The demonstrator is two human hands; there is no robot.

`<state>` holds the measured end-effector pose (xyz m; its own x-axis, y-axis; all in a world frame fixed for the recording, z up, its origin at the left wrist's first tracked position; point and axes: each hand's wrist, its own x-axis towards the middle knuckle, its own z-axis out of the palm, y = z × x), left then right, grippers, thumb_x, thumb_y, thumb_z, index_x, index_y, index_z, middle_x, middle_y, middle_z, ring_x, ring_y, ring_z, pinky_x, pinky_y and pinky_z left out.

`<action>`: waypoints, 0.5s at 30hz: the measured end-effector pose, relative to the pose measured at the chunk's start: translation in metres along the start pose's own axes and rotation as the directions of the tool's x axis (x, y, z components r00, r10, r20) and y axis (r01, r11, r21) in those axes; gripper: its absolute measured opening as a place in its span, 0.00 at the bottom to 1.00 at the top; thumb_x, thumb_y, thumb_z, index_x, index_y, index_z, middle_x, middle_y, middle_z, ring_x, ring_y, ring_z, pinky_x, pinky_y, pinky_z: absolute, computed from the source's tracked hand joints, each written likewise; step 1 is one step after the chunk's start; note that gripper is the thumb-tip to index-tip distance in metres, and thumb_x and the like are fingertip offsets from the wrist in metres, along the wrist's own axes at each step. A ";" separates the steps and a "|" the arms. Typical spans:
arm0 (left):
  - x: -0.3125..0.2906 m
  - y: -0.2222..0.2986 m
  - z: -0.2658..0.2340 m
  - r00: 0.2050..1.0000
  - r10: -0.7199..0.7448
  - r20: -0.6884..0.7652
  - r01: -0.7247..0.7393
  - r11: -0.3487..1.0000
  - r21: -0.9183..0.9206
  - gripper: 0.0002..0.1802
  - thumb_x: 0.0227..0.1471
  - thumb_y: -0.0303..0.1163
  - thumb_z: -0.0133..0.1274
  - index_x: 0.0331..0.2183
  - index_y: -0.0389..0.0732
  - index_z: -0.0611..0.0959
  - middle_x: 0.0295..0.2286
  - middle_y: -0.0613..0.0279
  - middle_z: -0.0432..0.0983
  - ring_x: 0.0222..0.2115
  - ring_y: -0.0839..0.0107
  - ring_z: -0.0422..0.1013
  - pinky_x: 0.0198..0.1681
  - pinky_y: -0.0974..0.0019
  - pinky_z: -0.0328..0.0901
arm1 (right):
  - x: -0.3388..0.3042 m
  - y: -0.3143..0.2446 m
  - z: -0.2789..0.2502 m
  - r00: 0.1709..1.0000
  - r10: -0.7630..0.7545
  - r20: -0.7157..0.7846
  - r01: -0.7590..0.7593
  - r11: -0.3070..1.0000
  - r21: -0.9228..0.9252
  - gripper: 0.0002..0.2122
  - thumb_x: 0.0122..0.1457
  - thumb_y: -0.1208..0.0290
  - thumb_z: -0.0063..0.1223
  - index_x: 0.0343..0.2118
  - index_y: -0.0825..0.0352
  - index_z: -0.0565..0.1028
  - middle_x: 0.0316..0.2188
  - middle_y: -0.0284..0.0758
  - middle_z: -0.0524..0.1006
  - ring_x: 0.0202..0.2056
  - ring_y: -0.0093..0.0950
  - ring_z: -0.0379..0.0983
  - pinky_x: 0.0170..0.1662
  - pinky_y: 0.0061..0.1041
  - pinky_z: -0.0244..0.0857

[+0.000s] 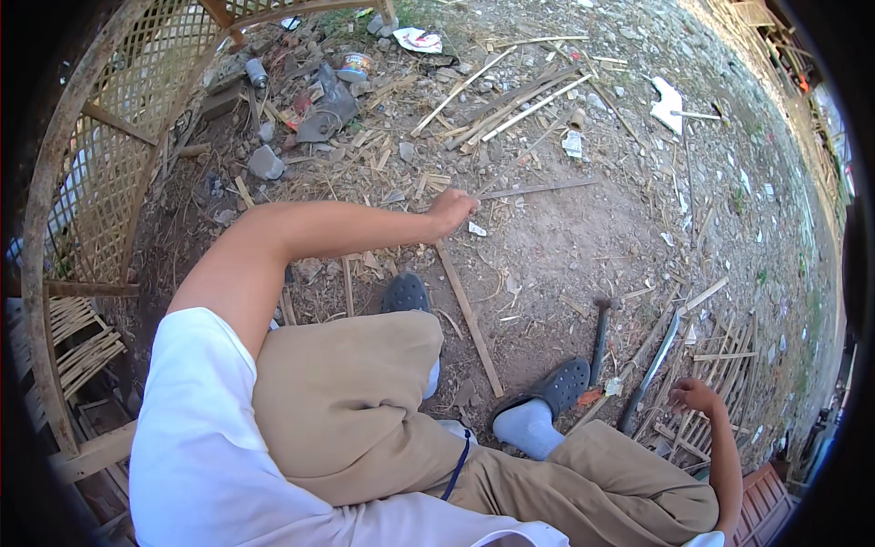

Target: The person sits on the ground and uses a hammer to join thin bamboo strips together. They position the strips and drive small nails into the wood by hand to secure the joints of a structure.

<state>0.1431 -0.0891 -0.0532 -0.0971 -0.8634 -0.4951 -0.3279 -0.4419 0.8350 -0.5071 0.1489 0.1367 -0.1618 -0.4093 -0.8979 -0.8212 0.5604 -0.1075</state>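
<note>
My left hand reaches out low over the ground, its fingers closed at the near end of a thin wooden strip. Another wooden strip runs from below that wrist toward my feet. Off to the right, my right hand hangs with loosely bent fingers apart and nothing visible in them. Nearest to it is a machete with a bright blade and a dark handle. A hammer lies between the machete and my right shoe.
A lattice-panelled wooden frame curves along the left. Beyond my left hand lie bundled wooden strips, stones and a tin can. A slatted bamboo piece rests at the right. A white scrap lies far right.
</note>
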 end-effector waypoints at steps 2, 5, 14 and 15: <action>0.008 0.006 0.001 0.997 0.080 -0.019 -0.079 0.995 0.053 0.13 0.59 0.39 0.56 0.29 0.40 0.83 0.21 0.68 0.69 0.21 0.76 0.65 0.20 0.68 0.56 | -0.013 0.061 -0.008 0.987 0.154 -0.036 -0.155 0.987 -0.038 0.09 0.66 0.70 0.55 0.42 0.70 0.80 0.33 0.40 0.86 0.33 0.29 0.85 0.31 0.30 0.79; 0.016 0.043 -0.004 0.998 0.061 0.006 -0.061 0.998 0.028 0.13 0.58 0.39 0.56 0.30 0.39 0.84 0.23 0.67 0.71 0.22 0.75 0.66 0.22 0.67 0.59 | -0.032 0.119 -0.019 0.967 0.247 -0.058 -0.254 0.951 -0.177 0.09 0.66 0.71 0.55 0.43 0.72 0.79 0.32 0.41 0.86 0.31 0.31 0.85 0.30 0.31 0.79; 0.095 0.147 -0.152 0.980 0.172 -0.096 -0.107 0.873 0.477 0.34 0.54 0.53 0.58 0.54 0.38 0.81 0.47 0.41 0.81 0.44 0.58 0.79 0.46 0.57 0.72 | -0.026 0.064 -0.011 0.991 0.123 -0.047 -0.123 0.992 0.012 0.10 0.67 0.69 0.51 0.43 0.71 0.78 0.32 0.39 0.86 0.33 0.30 0.86 0.31 0.28 0.78; 0.102 0.140 -0.171 0.955 0.272 -0.123 -0.146 0.784 0.603 0.30 0.51 0.50 0.60 0.48 0.37 0.83 0.41 0.44 0.82 0.40 0.60 0.80 0.42 0.58 0.73 | -0.024 0.050 -0.011 0.996 0.075 -0.045 -0.075 0.997 0.011 0.10 0.67 0.69 0.51 0.43 0.70 0.79 0.33 0.38 0.85 0.34 0.30 0.86 0.31 0.28 0.78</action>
<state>0.2478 -0.2807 0.0538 -0.0664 -0.9741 -0.2163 -0.8099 -0.0739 0.5819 -0.5505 0.1789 0.1577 -0.2472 -0.3977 -0.8836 -0.8008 0.5972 -0.0447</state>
